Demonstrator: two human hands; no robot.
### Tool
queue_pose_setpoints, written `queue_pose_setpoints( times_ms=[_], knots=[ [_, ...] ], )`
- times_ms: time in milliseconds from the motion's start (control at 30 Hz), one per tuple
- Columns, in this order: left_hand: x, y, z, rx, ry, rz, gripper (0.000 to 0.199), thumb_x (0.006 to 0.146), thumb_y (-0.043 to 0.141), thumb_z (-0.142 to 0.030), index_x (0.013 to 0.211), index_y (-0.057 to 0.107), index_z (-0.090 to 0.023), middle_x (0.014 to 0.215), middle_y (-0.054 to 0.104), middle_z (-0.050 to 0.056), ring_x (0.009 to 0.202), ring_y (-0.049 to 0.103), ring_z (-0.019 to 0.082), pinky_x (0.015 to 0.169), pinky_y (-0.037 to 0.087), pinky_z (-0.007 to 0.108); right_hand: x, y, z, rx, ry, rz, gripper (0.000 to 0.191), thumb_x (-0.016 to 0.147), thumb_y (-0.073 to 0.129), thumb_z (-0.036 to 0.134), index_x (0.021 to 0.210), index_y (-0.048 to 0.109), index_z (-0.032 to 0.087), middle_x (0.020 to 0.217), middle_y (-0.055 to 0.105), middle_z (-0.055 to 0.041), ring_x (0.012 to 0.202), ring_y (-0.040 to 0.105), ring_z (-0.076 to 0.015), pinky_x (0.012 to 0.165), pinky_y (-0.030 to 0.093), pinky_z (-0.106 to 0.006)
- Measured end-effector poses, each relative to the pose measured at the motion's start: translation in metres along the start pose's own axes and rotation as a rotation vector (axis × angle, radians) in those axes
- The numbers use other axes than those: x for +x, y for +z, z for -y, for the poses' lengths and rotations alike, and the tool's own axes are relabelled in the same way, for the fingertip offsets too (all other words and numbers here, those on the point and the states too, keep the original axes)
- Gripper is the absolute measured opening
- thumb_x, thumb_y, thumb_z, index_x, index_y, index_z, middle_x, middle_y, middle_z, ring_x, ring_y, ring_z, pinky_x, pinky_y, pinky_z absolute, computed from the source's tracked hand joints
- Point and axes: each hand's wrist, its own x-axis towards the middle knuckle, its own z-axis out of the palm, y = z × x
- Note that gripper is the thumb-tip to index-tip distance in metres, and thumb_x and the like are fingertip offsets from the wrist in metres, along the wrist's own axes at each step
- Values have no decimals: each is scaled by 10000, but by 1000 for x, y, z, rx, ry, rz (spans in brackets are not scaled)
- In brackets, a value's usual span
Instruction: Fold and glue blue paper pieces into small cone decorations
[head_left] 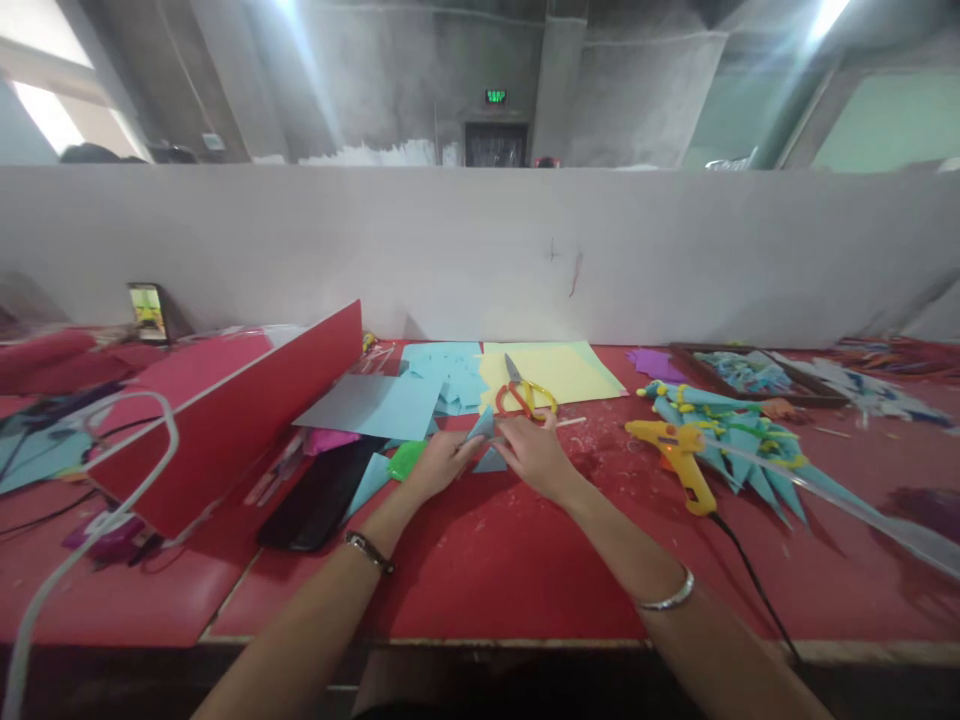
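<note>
Between both hands is a small piece of light blue paper [484, 424], its upper tip pointing up. My left hand [436, 464] is closed on its left side, and my right hand [534, 454] pinches it from the right. Below the fingers, another blue paper piece [491, 461] lies on the red table. Just behind my right hand, scissors [526, 390] with red and yellow handles rest on pale yellow paper [577, 365]. Beside my left hand sits a bright green item [406, 460] that I cannot identify.
A yellow glue gun [679, 458] with a black cord lies at the right, beside blue paper cones [742, 445]. A black phone [319, 495] lies at the left, near a red upright board [247, 420]. Blue sheets [375, 403] and a brown tray [814, 390] are farther back.
</note>
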Motion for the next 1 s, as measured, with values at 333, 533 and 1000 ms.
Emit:
queue_pose_setpoints(
  times_ms=[333,533,1000],
  knots=[
    [1,-3,5,123,6,-151,421,783,341,-451,458,338,-184,396,359,-38,412,329,88,436,217,223,9,2,5,-149,-93,-39,227,907,322,306,945,506,177,876,638,-40,853,526,-163,849,182,-368],
    [-2,-6,-4,-64,-97,-9,520,819,283,-472,383,340,-193,303,363,-34,336,365,84,424,303,210,8,1,5,-171,-118,-65,233,910,316,306,916,508,175,861,625,-31,829,507,-161,805,196,-355],
    [3,-3,-3,77,42,-65,436,821,324,-426,475,386,-169,397,399,-42,422,371,83,457,257,212,3,-1,6,6,25,-84,215,891,370,231,772,543,182,802,629,-6,800,513,-142,769,178,-329]
  ],
)
